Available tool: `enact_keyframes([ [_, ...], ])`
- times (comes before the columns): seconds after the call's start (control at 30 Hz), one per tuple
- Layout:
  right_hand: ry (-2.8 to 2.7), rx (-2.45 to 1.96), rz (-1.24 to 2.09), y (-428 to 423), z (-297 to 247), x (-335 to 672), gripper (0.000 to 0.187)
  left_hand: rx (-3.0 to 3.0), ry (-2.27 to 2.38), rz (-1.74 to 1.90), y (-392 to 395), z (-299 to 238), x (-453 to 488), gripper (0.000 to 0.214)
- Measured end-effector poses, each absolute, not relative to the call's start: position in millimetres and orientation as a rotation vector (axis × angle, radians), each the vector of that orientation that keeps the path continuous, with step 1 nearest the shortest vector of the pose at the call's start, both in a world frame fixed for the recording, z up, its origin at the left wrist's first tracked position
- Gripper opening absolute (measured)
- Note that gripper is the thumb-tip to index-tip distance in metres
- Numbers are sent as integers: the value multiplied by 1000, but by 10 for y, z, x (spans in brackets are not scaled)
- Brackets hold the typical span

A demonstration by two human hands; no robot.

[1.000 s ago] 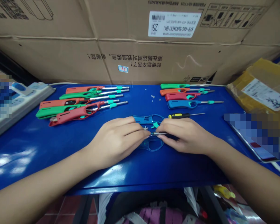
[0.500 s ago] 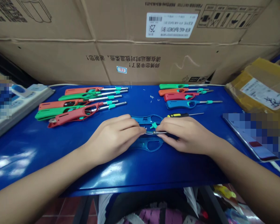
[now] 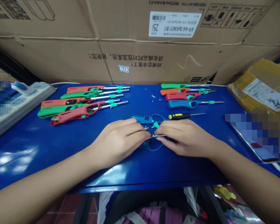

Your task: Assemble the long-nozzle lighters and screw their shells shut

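Left hand: fingers bunched at one end of a slim metal piece; can't tell from here what they pinch. The piece is silvery, shiny, nearly level above the counter, blue shell halves alongside. Teal part nearby. Right hand: fingers pinching the metal piece.

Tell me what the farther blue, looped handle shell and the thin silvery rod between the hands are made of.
Farther blue, looped handle shell: probably smooth, moulded plastic, judging by its even colour and ribbed inside. Thin silvery rod: likely polished metal, from its bright grey reflections.
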State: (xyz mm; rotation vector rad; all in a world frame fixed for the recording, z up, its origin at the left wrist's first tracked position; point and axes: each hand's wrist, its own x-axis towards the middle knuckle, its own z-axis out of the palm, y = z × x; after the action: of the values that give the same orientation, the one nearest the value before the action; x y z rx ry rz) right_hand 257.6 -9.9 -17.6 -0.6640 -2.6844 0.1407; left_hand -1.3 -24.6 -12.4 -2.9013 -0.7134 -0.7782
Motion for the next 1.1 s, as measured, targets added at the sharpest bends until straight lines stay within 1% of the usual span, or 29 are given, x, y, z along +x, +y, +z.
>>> enact_keyframes([
  [0.17, -2671, -687, 194, -103, -186, 2576, 18, -2975, -752, -912, -224, -192, 0, 15],
  [0.4, -2584, -745, 175, -66, -172, 2653, 17, -2920, -1113, -1136, -246, -110, -9, 28],
  [0.57, -2541, -832, 129, -48, -142, 2684, 17, -2887, -1376, -1166, -251, -97, -7, 29],
  [0.73, -2489, -870, 119, -40, -105, 2695, 14, -2937, -1576, -1143, -236, -105, 11, 34],
  [0.8, -2467, -897, 123, -36, -94, 2701, 13, -2949, -1642, -1211, -214, -113, 16, 32],
  [0.93, -2447, -935, 134, -22, -91, 2713, 13, -2971, -1764, -1333, -170, -119, 25, 23],
  [1.1, -2469, -914, 129, -6, -108, 2724, 13, -3014, -1738, -1276, -153, -128, 25, 21],
])
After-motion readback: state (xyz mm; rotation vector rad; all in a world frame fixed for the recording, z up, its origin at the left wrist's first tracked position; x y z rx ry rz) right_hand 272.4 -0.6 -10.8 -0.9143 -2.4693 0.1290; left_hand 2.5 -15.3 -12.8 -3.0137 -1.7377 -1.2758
